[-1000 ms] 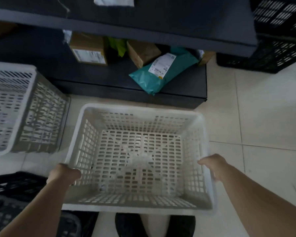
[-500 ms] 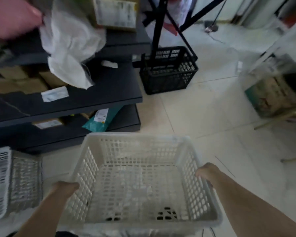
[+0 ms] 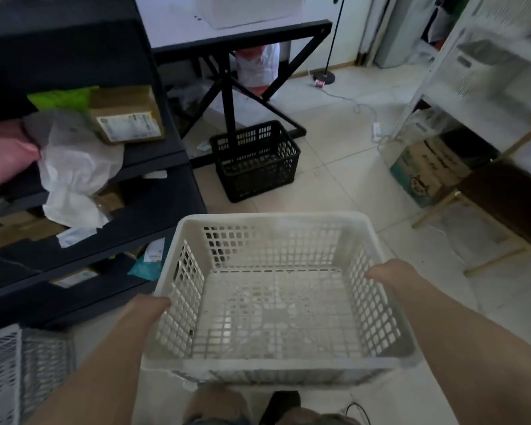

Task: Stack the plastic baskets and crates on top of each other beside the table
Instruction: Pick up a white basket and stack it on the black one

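Note:
An empty white plastic basket is lifted off the floor in front of me. My left hand grips its left rim from outside, and my right hand grips its right rim. A black plastic basket stands on the tiled floor ahead, next to the black-legged table. Another white basket sits at the bottom left on the floor.
A dark shelf unit with parcels, boxes and white wrapping fills the left side. A white rack with a cardboard box under it stands at the right. A cable and power strip lie on the floor.
The white basket has come up off the floor in both hands. My view has swung up and to the right, from the shelf toward the black basket beside the table.

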